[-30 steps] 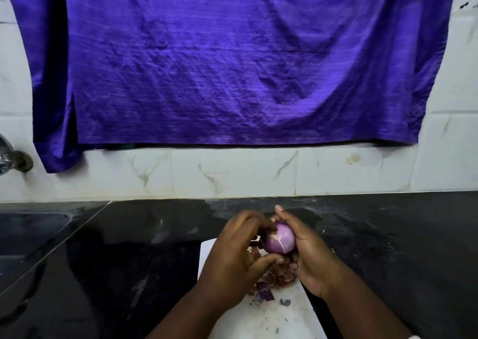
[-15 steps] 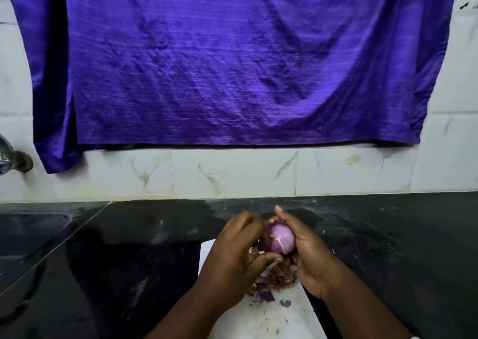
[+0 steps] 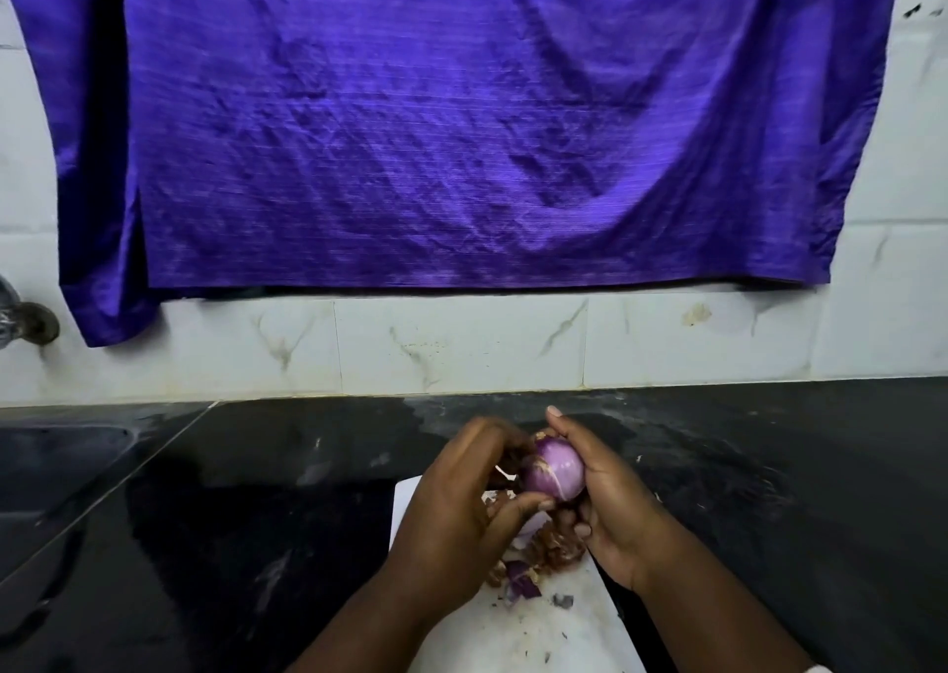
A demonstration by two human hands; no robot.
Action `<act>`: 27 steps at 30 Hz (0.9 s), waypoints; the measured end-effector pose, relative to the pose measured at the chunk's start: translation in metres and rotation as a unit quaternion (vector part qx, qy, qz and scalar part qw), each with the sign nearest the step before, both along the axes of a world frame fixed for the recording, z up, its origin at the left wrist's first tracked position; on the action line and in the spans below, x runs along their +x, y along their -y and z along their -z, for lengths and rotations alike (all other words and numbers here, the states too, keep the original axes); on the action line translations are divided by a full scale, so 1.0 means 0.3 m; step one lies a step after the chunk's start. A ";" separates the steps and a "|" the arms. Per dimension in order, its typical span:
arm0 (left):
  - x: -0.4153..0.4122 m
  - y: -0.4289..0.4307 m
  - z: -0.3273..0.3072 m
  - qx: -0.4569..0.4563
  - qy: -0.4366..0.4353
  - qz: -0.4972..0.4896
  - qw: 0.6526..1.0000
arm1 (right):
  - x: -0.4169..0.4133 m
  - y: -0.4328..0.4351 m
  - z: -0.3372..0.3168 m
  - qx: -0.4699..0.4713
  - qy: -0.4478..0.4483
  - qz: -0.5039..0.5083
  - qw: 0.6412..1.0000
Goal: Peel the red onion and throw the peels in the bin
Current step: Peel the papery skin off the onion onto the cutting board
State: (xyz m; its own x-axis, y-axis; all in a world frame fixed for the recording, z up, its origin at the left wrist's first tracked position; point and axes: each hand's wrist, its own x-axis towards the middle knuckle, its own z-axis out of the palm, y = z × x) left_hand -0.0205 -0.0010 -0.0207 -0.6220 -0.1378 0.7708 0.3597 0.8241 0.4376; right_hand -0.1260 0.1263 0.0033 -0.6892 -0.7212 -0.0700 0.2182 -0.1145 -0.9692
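Above the white cutting board, near the front of the black counter, the red onion is being held up in the air between two hands. It is shaped like an egg. Its long way is leaning: the top end, with a bit of brown skin on it, is pointing up and a little to the left, away from the person, and the other end is pointing down toward the board. Its shiny purple side is facing up, with a thin white line running along it.

The right hand is cupping the onion from the right side. Its first finger is reaching up past the onion's top end, and its other fingers are curling under it. The left hand is coming in from the left with its fingers bent tight against the onion's left side, and its thumb tip is touching the low end. Some brown skin is showing by those bent fingers – I cannot tell if they are pinching it.

Peels are lying in a small pile on the board, right under the hands, brown ones and a few purple bits.

A big purple cloth is hanging on the tiled wall behind – a tap is sticking out at the far left
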 end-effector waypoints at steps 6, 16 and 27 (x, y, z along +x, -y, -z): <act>-0.006 0.000 0.007 0.040 0.006 0.016 0.999 | -0.006 0.003 0.001 0.042 -0.045 0.015 0.998; -0.001 -0.008 -0.001 -0.010 0.011 -0.015 1.000 | -0.035 0.011 0.025 0.066 -0.008 0.048 0.997; -0.003 0.004 0.012 -0.115 0.161 -0.020 0.980 | -0.126 0.024 0.075 -0.048 0.131 0.090 0.986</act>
